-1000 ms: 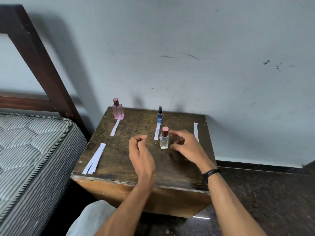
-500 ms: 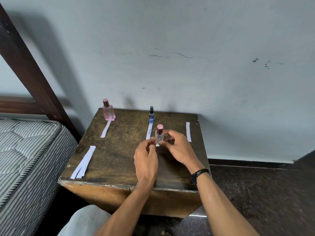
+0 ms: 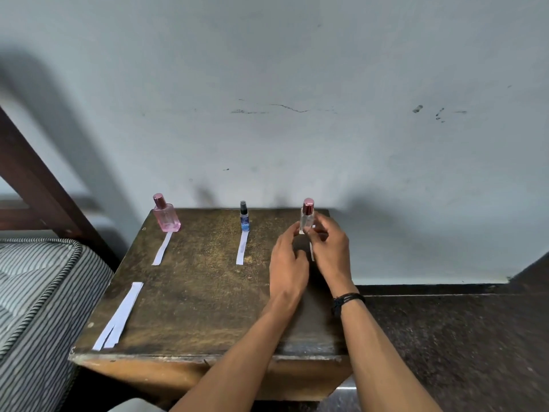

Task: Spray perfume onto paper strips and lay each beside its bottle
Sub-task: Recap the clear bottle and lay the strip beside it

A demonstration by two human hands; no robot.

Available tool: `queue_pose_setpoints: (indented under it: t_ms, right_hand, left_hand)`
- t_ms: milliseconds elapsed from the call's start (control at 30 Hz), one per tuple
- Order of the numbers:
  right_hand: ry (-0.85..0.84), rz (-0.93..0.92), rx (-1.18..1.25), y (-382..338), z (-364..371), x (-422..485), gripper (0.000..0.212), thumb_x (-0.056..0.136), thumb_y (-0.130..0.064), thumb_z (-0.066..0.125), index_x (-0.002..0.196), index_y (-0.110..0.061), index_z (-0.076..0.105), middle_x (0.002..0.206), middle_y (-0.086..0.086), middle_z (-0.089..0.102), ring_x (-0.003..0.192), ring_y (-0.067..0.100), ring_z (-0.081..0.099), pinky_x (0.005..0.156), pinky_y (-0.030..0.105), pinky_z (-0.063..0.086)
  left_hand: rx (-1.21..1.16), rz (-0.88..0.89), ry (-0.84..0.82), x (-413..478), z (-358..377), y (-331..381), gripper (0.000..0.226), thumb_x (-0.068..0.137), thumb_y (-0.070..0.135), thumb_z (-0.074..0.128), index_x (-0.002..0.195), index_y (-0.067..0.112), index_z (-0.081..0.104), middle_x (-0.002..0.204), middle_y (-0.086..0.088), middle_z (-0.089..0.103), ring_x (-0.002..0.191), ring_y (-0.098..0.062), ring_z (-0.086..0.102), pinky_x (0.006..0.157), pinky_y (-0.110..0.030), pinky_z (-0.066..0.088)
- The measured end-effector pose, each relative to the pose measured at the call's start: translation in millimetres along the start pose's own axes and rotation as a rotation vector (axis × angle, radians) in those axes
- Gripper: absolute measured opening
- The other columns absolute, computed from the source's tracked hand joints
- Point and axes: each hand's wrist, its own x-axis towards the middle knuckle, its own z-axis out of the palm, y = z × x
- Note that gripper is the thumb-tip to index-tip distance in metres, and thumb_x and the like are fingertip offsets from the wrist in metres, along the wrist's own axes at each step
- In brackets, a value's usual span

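Note:
A clear bottle [image 3: 307, 218] with a red cap stands upright at the table's back right corner. My right hand [image 3: 329, 248] wraps it from the right, and my left hand [image 3: 288, 260] pinches its base from the left. A white paper strip [image 3: 312, 254] lies just in front of it, mostly hidden by my hands. A pink bottle [image 3: 166, 217] stands at the back left with a strip [image 3: 162, 248] in front of it. A small blue bottle [image 3: 244, 221] stands at the back middle, also with a strip [image 3: 242, 248] in front.
The worn wooden table [image 3: 193, 292] stands against a grey wall. Two spare paper strips [image 3: 118, 316] lie along its front left edge. A striped mattress [image 3: 35, 292] and a dark wooden bed frame [image 3: 35, 179] are at the left. Dark floor lies to the right.
Both hands have carried the clear bottle from the table's middle to the back right corner, over the far end of the right strip. The camera view has shifted.

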Motion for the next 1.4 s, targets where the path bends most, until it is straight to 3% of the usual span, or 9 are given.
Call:
queue_pose_setpoints:
  t_ms: [100, 233, 300, 400, 533, 767, 933, 1067, 1400]
  right_hand:
    - [0.032, 0.022, -0.008, 7.4, -0.4, 11.7, 0.034, 0.095, -0.006, 0.069, 0.128, -0.014, 0.070, 0.113, 0.001, 0.072, 0.094, 0.007, 0.068, 0.081, 0.006, 0.047]
    - [0.077, 0.064, -0.010, 14.0, 2.7, 19.2, 0.030, 0.096, -0.010, 0.068, 0.125, -0.016, 0.072, 0.112, -0.002, 0.073, 0.097, 0.011, 0.069, 0.090, 0.028, 0.056]
    - [0.080, 0.086, -0.007, 14.8, 3.2, 21.8, 0.028, 0.097, -0.012, 0.068, 0.125, -0.016, 0.072, 0.111, -0.002, 0.074, 0.097, 0.011, 0.069, 0.091, 0.031, 0.057]
    - [0.072, 0.107, -0.022, 16.3, 3.8, 24.7, 0.027, 0.097, -0.012, 0.067, 0.122, -0.018, 0.073, 0.110, -0.002, 0.075, 0.096, 0.011, 0.069, 0.089, 0.030, 0.057]
    - [0.061, 0.120, -0.031, 17.9, 3.8, 24.6, 0.027, 0.097, -0.013, 0.068, 0.121, -0.021, 0.074, 0.110, -0.005, 0.076, 0.098, 0.010, 0.070, 0.087, 0.026, 0.055]
    - [0.051, 0.114, -0.060, 19.1, 4.9, 26.1, 0.029, 0.097, -0.015, 0.069, 0.125, -0.022, 0.072, 0.113, -0.006, 0.076, 0.099, 0.007, 0.068, 0.076, 0.011, 0.045]
    - [0.048, 0.119, -0.096, 17.8, 5.9, 26.8, 0.030, 0.097, -0.015, 0.069, 0.126, -0.021, 0.071, 0.115, -0.003, 0.076, 0.098, 0.006, 0.065, 0.084, 0.022, 0.050]
    - [0.043, 0.117, -0.114, 17.7, 5.6, 26.5, 0.031, 0.098, -0.015, 0.068, 0.128, -0.020, 0.070, 0.115, -0.003, 0.075, 0.096, 0.006, 0.063, 0.081, 0.021, 0.043]
    - [0.026, 0.128, -0.138, 17.4, 5.7, 25.4, 0.031, 0.098, -0.011, 0.066, 0.127, -0.021, 0.070, 0.114, -0.002, 0.075, 0.103, 0.014, 0.068, 0.083, 0.026, 0.047]
  left_hand:
    - [0.070, 0.016, -0.047, 14.7, 6.2, -1.1, 0.068, 0.087, -0.003, 0.040, 0.148, 0.024, 0.046, 0.146, 0.001, 0.054, 0.135, -0.018, 0.048, 0.115, -0.041, 0.040]
    - [0.146, 0.051, -0.082, 30.0, 13.5, -6.5, 0.068, 0.085, 0.001, 0.038, 0.148, 0.025, 0.047, 0.143, 0.001, 0.057, 0.134, -0.018, 0.050, 0.112, -0.043, 0.042]
    - [0.161, 0.075, -0.088, 34.9, 16.5, -9.0, 0.066, 0.085, 0.004, 0.037, 0.145, 0.028, 0.049, 0.136, 0.002, 0.062, 0.127, -0.018, 0.054, 0.107, -0.042, 0.047]
    - [0.187, 0.087, -0.089, 37.2, 18.2, -9.7, 0.069, 0.081, 0.007, 0.034, 0.143, 0.032, 0.050, 0.125, 0.003, 0.066, 0.118, -0.022, 0.057, 0.098, -0.046, 0.052]
    - [0.230, 0.051, -0.094, 33.3, 16.7, -6.0, 0.067, 0.088, 0.003, 0.038, 0.150, 0.027, 0.042, 0.145, 0.002, 0.054, 0.137, -0.019, 0.036, 0.112, -0.039, 0.038]
    - [0.230, 0.062, -0.091, 32.0, 15.9, -5.5, 0.064, 0.092, 0.004, 0.039, 0.151, 0.029, 0.041, 0.146, 0.003, 0.054, 0.137, -0.016, 0.033, 0.109, -0.037, 0.036]
    - [0.231, 0.062, -0.084, 32.1, 15.7, -5.1, 0.061, 0.091, 0.004, 0.039, 0.147, 0.029, 0.046, 0.141, 0.004, 0.057, 0.135, -0.016, 0.036, 0.105, -0.037, 0.039]
    - [0.228, 0.069, -0.079, 32.2, 15.3, -4.7, 0.061, 0.090, 0.003, 0.038, 0.145, 0.028, 0.048, 0.139, 0.001, 0.058, 0.134, -0.017, 0.037, 0.104, -0.036, 0.040]
    - [0.257, 0.100, -0.028, 31.2, 16.8, -4.9, 0.056, 0.093, 0.001, 0.038, 0.145, 0.020, 0.049, 0.138, 0.000, 0.059, 0.134, -0.017, 0.038, 0.104, -0.036, 0.041]
